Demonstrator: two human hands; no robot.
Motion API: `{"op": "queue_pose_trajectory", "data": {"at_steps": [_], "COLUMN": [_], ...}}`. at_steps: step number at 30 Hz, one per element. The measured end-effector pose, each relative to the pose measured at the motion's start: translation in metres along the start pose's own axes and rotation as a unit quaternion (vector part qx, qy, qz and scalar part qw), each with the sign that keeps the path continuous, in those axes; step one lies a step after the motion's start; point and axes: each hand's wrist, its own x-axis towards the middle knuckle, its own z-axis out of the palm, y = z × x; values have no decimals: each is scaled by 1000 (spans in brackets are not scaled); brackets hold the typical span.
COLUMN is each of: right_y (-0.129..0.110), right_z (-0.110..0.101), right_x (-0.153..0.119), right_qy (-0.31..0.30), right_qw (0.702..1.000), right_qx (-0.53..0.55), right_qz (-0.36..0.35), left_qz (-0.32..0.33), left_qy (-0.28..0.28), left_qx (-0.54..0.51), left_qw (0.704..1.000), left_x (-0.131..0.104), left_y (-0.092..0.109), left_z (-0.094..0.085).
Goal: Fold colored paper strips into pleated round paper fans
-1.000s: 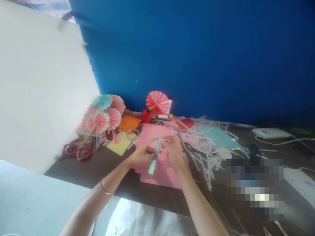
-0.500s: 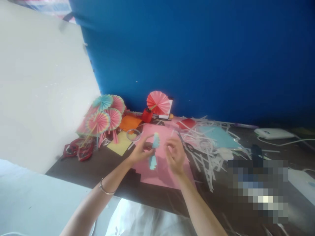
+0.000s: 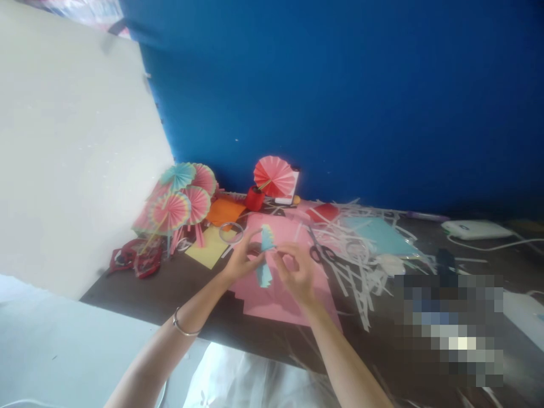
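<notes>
A pleated strip of light blue paper (image 3: 267, 238) with scalloped, yellowish edges is pinched at its middle by my left hand (image 3: 242, 259). Its lower end (image 3: 264, 276) sticks out beneath my thumb. Close at its right side, my right hand (image 3: 296, 269) has thumb and forefinger pinched together near the strip's middle. Whatever those fingertips hold is too small to make out. Under both hands lie pink paper sheets (image 3: 272, 303). A pair of scissors (image 3: 323, 253) with dark handles rests just right of my right hand.
Finished paper fans (image 3: 170, 209) stand at the left, beside a red pouch (image 3: 147, 258). One pink fan (image 3: 274, 177) rises from a red holder (image 3: 254, 198). White paper strips (image 3: 359, 283) are strewn to the right, near a blue sheet (image 3: 382, 237). A clear tape roll (image 3: 231, 232) lies behind my left hand.
My right hand has moved left, up to the pleated strip, and its thumb and forefinger have come together. My left hand keeps its hold with little movement.
</notes>
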Motion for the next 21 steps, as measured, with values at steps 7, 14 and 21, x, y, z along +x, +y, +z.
{"op": "queue_pose_trajectory", "data": {"at_steps": [7,14,21], "right_y": [-5,-7,-7], "right_z": [-3,-2,-1], "right_x": [0,1,1], "right_qy": [-13,-8,9], "right_qw": [999,999,999], "right_qx": [-24,-34,-34], "right_qz": [-30,-19,-5], "left_qz": [-3,8,20], "left_qy": [6,19,34], "left_qx": [14,28,48], "left_qw": [1000,999,998], "left_x": [-1,-1,-1], "left_y": [1,1,2], "left_z": [0,1,2]}}
